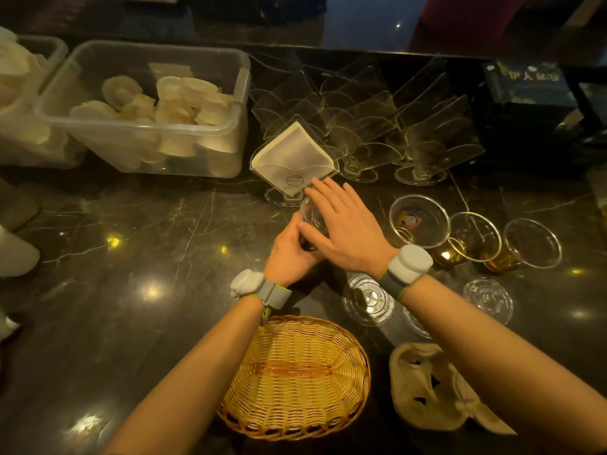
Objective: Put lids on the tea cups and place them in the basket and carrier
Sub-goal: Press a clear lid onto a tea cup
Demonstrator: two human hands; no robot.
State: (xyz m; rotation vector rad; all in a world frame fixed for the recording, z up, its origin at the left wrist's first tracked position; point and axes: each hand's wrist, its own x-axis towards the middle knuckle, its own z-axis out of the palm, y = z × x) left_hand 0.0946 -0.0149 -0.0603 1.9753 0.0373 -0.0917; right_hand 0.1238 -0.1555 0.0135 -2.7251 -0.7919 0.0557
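Evidently the left hand (289, 254) grips the tea cup (312, 218) to steady it; the right hand (345, 231) lies flat, fingers loose, pressing its lid home.

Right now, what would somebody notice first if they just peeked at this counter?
Probably the two hands in the middle: the left hand holds a clear cup while the right hand lies flat over its top. Just below sits an empty yellow wicker basket, and three open tea cups line up on the right.
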